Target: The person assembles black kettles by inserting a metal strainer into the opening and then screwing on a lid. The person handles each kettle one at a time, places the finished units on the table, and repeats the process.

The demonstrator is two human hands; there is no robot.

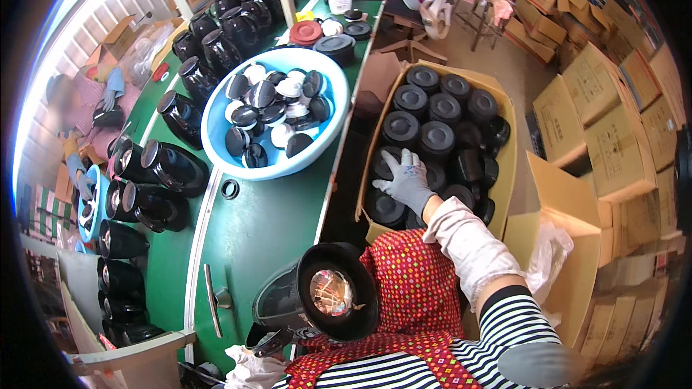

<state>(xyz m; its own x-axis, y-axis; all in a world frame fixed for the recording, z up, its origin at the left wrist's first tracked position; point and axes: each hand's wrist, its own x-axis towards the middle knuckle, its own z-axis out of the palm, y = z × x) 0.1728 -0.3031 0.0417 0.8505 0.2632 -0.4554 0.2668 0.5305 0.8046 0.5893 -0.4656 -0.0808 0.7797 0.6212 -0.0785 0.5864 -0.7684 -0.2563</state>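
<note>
Matte-black ring-topped cylinders: sat in a tan cardboard carton, right of centre, beneath spread, grey-gloved right hand; couldn't tell left hand's state.

Honestly can't make out any of it: there's dark print on the brown cartons and bluish marking on the gloved right hand, all too small.

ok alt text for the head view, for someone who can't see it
A grey-gloved right hand spreads over black round pieces in an open cardboard box, with a tilted black jug beside the person's patterned red apron. To the left, a green table holds a blue basin of black and white lids and rows of black jugs.
</note>
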